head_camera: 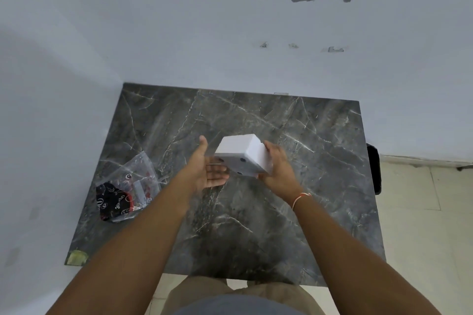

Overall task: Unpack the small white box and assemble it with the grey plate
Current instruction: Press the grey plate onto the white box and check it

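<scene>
Here, a small white plastic box (243, 155) with 3 dark round holes in its near face is held up in the air over a dark grey marble table (294, 186) with pale veins. The right hand (277, 170) grips the box on its right side, with the fingers curled round the far edge and the thumb near the bottom corner. The left hand (207, 169) is spread flat, palm up, with straight fingers just under the left edge of the box; it may be touching the box, but the blur makes that hard to tell. A thin orange thread band (300, 198) goes round the right wrist. To the left, on the table, lies a clear crinkly plastic bag (138, 176) beside a black and red printed pouch (114, 203), and they touch.
</scene>
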